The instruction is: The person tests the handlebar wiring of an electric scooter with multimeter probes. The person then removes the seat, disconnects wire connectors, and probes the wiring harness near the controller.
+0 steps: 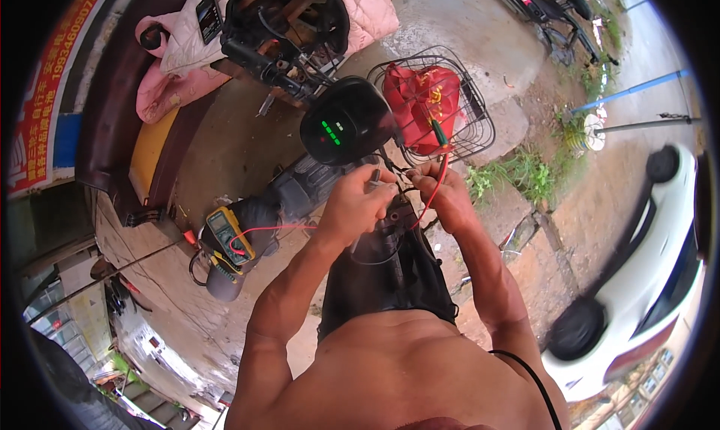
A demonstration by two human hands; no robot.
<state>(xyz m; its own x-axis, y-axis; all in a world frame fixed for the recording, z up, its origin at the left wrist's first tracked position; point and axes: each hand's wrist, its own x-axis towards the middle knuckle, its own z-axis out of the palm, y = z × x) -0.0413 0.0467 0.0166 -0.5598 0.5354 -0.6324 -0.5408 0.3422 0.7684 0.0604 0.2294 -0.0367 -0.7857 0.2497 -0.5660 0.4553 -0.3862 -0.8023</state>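
Note:
My left hand [358, 203] is closed around a thin grey rod-like tool [374, 178], its kind partly hidden by the fingers. Close beside it, the fingertips of my right hand [444, 196] pinch a thin black wire [406, 176]. Both hands meet just below a black rounded display unit [349, 122] with lit green marks. A red lead [436, 194] curves past my right wrist from a green-and-black handled tool [439, 132] at the wire basket. To the left, a yellow multimeter [222, 233] with a red lead lies on a dark cylindrical surface.
A wire basket [480, 122] holds a red bag [420, 100]. Ahead stands a vehicle's handlebar assembly [281, 55] with a pink quilted cover [367, 14]. At right is a white car [645, 272]; a parked two-wheeler [551, 14] is farther off. A red sign [56, 85] borders the left.

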